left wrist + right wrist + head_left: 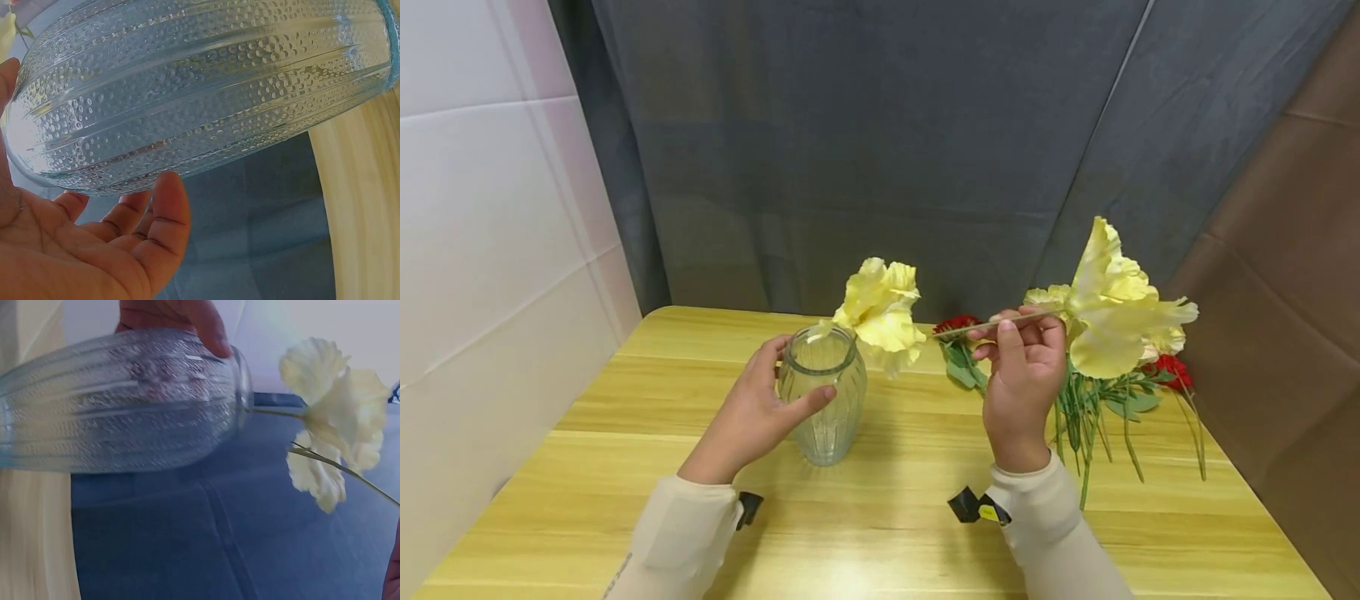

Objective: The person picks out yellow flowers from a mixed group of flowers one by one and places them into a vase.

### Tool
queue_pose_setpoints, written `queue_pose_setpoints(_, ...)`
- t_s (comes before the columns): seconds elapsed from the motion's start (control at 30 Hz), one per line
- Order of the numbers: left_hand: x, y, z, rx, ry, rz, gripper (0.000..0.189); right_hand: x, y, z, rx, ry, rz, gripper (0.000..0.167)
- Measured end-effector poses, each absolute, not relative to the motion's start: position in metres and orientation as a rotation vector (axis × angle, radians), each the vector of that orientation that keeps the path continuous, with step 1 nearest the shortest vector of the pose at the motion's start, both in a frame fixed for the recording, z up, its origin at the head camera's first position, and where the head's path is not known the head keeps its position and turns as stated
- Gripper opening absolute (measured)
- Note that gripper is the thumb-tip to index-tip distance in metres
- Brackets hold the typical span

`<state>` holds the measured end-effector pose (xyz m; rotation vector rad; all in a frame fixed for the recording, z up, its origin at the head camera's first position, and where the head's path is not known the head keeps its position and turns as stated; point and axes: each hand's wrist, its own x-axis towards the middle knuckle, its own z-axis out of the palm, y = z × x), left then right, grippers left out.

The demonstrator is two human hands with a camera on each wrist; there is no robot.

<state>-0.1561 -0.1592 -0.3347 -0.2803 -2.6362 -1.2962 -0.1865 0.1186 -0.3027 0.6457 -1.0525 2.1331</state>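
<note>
In the head view, a clear, ribbed glass vase (829, 429) stands upright on a yellow wood-grain table (865, 542), the person's left hand (756, 417) gripping it near the mouth, thumb across the front; the other fingers partly disappear behind the glass. A ruffled yellow flower (883, 308) leans over the rim to the right, and its stem inside the vase is hard to make out. The right hand (1024, 375) pinches the thin green stem (966, 330) of a second, larger yellow bloom (1108, 325), held to the right of the vase with the stem's free end pointing left towards the first flower. That bloom covers much of a bunch of green stems and leaves (1082, 417), where a red flower (1172, 372) shows at the right; another red flower (957, 325) lies behind the right hand, partly covered. A dark grey curtain (865, 150) hangs behind. In the left wrist view, the vase lies sideways across the picture, its base cut off at the right edge, with only a sliver of pale petal at the upper left. In the right wrist view, the first flower's stem enters the vase mouth, while the held stem crosses before its lower petal; the right hand is nearly all cut off.
</note>
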Motion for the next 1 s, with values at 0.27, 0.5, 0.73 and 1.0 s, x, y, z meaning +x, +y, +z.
queue_pose_setpoints(0.27, -0.156, -0.161, -0.337, -0.285, -2.623, -1.316, 0.092, -0.185, 0.102, -0.308, 0.675, -1.112, 2.133, 0.015)
queue_pose_setpoints(0.5, -0.155, -0.162, -0.337, -0.283, -2.617, -1.332, 0.093, -0.190, 0.091, -0.313, 0.653, -1.217, 2.114, 0.015)
queue_pose_setpoints(0.73, -0.156, -0.161, -0.336, -0.288, -2.625, -1.329, 0.094, -0.190, 0.086, -0.311, 0.600, -1.244, 2.109, 0.014)
queue_pose_setpoints(1.0, -0.156, -0.160, -0.335, -0.284, -2.627, -1.313, 0.093, -0.184, 0.091, -0.309, 0.591, -1.202, 2.088, 0.013)
